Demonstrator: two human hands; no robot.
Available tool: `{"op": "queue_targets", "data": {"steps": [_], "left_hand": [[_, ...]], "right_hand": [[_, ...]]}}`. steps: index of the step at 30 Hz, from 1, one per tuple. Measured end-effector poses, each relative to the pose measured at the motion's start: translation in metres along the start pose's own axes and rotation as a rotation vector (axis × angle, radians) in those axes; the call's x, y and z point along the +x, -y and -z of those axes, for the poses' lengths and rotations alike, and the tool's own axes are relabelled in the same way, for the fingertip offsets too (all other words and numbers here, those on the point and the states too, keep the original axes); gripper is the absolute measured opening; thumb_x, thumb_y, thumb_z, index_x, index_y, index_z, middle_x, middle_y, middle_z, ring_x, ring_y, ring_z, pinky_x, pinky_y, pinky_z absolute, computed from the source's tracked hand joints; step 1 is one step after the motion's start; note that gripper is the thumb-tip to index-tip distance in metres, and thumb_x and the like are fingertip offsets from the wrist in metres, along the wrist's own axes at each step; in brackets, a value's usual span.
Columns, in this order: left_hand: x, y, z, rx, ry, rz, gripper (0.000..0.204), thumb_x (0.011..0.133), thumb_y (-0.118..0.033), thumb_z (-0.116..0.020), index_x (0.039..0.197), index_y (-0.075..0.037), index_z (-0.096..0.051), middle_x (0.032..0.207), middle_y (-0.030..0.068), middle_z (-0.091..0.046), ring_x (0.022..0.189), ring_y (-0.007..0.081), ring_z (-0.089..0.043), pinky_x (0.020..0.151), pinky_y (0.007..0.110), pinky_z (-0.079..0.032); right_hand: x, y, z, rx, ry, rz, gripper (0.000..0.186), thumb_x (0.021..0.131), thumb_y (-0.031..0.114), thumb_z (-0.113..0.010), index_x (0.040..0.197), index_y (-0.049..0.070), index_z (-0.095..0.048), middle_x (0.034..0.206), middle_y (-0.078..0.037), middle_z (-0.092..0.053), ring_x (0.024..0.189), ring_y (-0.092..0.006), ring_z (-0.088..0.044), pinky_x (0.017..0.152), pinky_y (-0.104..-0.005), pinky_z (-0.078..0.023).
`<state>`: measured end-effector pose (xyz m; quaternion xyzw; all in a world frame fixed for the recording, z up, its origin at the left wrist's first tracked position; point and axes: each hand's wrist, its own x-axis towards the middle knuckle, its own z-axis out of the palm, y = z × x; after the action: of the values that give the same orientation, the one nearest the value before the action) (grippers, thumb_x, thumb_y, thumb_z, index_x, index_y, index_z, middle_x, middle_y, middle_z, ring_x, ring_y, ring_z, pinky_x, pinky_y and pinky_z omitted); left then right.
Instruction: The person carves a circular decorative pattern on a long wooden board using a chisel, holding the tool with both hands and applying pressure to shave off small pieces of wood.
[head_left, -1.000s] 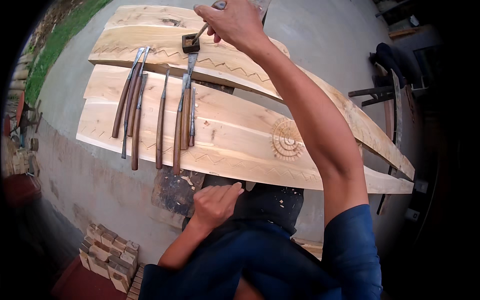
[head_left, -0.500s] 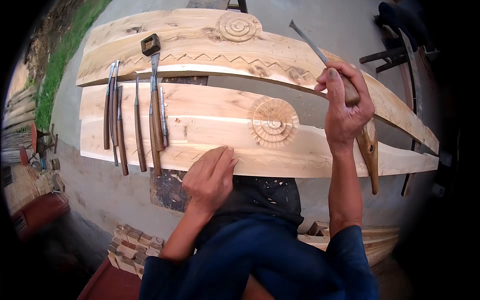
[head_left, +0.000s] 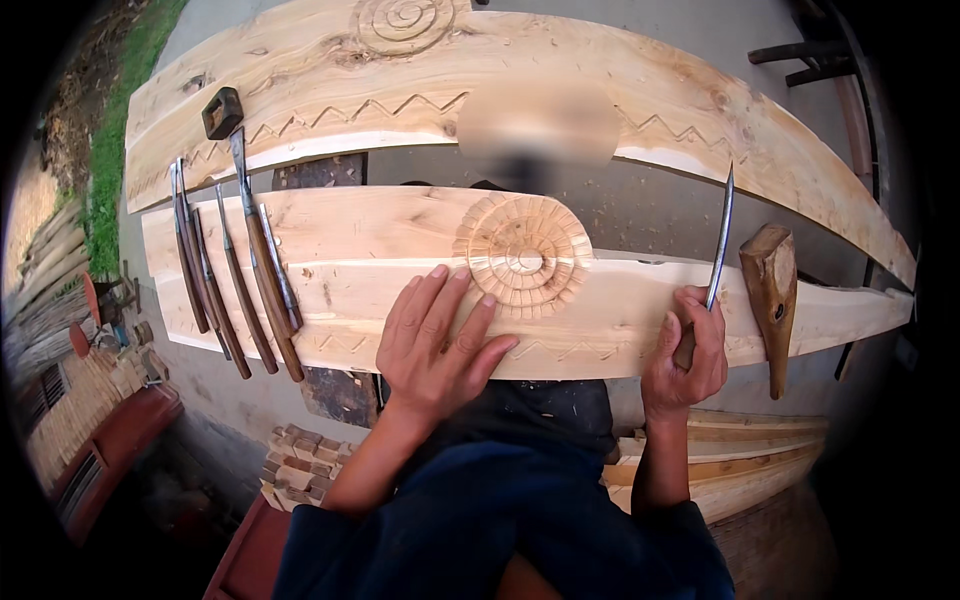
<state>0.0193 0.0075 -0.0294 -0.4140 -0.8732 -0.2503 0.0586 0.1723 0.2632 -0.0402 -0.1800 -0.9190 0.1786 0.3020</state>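
Observation:
My left hand (head_left: 438, 340) lies on the near pale wooden board (head_left: 390, 225), fingers spread, fingertips at the edge of a carved round spiral (head_left: 530, 258) with a notched border. Fingers of my right hand (head_left: 690, 355) wrap the wooden handle of a chisel (head_left: 721, 245), mostly hidden in the grip. Its narrow metal blade points away from me, above the board. Right of that hand rests a wooden mallet (head_left: 772, 285), head away from me. A faint zigzag runs along the board's near edge, partly covered by my left hand.
Several wood-handled chisels (head_left: 232, 285) lie at the board's left end. Beyond a gap is a second board (head_left: 310, 75) with a spiral and zigzag; a blurred patch hides part of it. Wooden blocks (head_left: 300, 460) and planks (head_left: 745, 440) lie below, near me.
My right hand has come down nearer with the chisel, whose blade now points away instead of far left. My left hand has spread and moved toward the spiral. The view has shifted.

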Motion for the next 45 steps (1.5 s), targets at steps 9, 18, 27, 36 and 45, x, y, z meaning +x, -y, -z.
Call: {"op": "queue_targets", "data": {"steps": [9,18,27,36,45], "left_hand": [[-0.008,0.009,0.015,-0.107,0.066,-0.108,0.039,0.09,-0.043,-0.093,0.106,-0.008,-0.085,0.118,0.0109,-0.081,0.116,0.0313,-0.078,0.095,0.045,-0.068],[-0.007,0.008,0.03,-0.216,0.1,-0.078,0.046,0.091,-0.051,-0.092,0.103,-0.008,-0.082,0.101,0.0057,-0.079,0.102,0.0258,-0.078,0.08,0.038,-0.071],[-0.009,0.007,0.03,-0.226,0.095,-0.103,0.044,0.089,-0.046,-0.094,0.105,-0.007,-0.082,0.1,0.0055,-0.079,0.103,0.0254,-0.078,0.082,0.039,-0.071],[0.006,0.004,0.028,-0.323,-0.15,-0.098,0.04,0.089,-0.016,-0.095,0.123,-0.006,-0.078,0.093,0.0095,-0.079,0.082,0.0261,-0.079,0.069,0.035,-0.063],[0.02,0.004,0.036,-0.243,-0.154,-0.148,0.039,0.092,-0.007,-0.089,0.127,-0.003,-0.073,0.082,0.0113,-0.076,0.068,0.027,-0.074,0.059,0.035,-0.058]], "right_hand": [[0.009,0.008,-0.004,0.002,0.053,-0.073,0.023,0.104,-0.002,-0.074,0.125,-0.008,-0.066,0.105,-0.023,-0.078,0.097,-0.0399,-0.078,0.082,-0.0455,-0.067],[-0.008,0.001,-0.001,0.138,0.066,-0.148,0.025,0.109,-0.015,-0.057,0.133,-0.013,-0.059,0.124,-0.029,-0.07,0.116,-0.0357,-0.069,0.102,-0.0461,-0.063],[-0.006,0.005,-0.004,0.179,0.034,-0.157,0.028,0.105,-0.019,-0.058,0.133,-0.012,-0.058,0.118,-0.03,-0.071,0.107,-0.0349,-0.071,0.096,-0.0462,-0.064],[0.03,0.067,0.038,0.393,0.203,0.14,0.055,0.11,0.048,-0.072,0.132,-0.002,-0.063,0.09,-0.013,-0.079,0.07,-0.0247,-0.076,0.064,-0.0324,-0.061],[0.027,0.136,0.018,0.73,0.228,0.14,0.057,0.094,0.053,-0.09,0.118,0.003,-0.078,0.084,-0.009,-0.078,0.071,-0.0181,-0.078,0.061,-0.0252,-0.059]]}}
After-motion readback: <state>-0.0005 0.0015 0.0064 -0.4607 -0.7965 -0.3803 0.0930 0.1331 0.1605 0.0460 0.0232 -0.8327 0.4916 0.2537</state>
